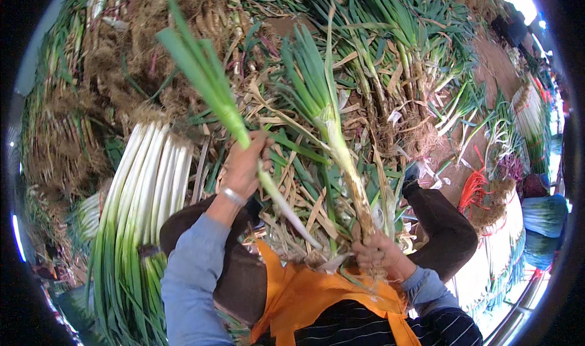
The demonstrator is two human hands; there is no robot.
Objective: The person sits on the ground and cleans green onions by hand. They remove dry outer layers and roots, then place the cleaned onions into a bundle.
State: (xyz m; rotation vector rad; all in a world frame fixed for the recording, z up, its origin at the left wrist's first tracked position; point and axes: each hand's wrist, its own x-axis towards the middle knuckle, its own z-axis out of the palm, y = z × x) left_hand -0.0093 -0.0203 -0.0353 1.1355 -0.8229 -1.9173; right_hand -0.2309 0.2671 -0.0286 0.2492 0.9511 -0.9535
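My left hand [247, 165] is closed around the stem of a peeled green onion [283, 199], whose leaves point up and left and whose white end slants down toward my lap. In my right hand [381, 256] is the root end of an unpeeled green onion [347, 163], with brown, dirty outer skin low on its stalk and green leaves pointing up. The two onions are apart. Beside my left arm lies a row of cleaned green onions [141, 177], white ends and roots up, leaves down.
Piles of unpeeled onions with hairy roots [183, 49] lie ahead and left, more leafy onions [388, 26] ahead right. Dry leaf scraps [315, 209] cover the ground before me. Red ties [474, 188] and bundled onions [502, 236] are at the right. An orange apron [315, 295] covers my lap.
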